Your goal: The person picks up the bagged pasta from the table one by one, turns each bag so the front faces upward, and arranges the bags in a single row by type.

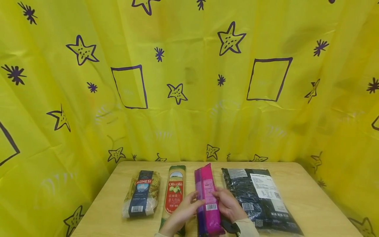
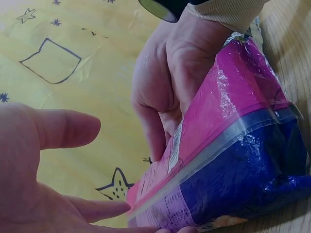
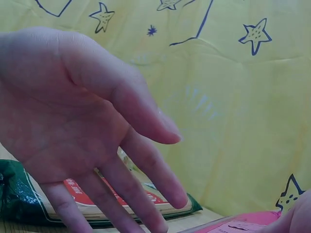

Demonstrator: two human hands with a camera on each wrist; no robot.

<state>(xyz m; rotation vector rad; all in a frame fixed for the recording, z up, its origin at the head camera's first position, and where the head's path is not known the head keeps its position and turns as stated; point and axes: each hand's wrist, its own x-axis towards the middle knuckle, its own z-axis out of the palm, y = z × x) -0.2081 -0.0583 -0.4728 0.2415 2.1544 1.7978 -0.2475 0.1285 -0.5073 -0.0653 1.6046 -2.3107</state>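
Between my two hands lies a long pink and purple plastic packet (image 1: 211, 215), its barcode facing up. My left hand (image 1: 188, 208) is at its left side, fingertips against the wrapper; its thumb and fingers are extended in the right wrist view. On the opposite side, my right hand (image 1: 228, 203) touches the packet's edge, its fingers pointing down along the side in the left wrist view and partly hidden behind the pink film. A green-ended Olivoilà spaghetti pack (image 1: 176, 184) lies just left of the packet, partly covered by my left forearm.
At the far left lies an Agnesi pasta bag (image 1: 142, 194). A large black plastic bag (image 1: 260, 200) with white labels is right of my right hand. All lie on a light wooden table (image 1: 314, 204), with a yellow patterned curtain (image 1: 189, 125) behind.
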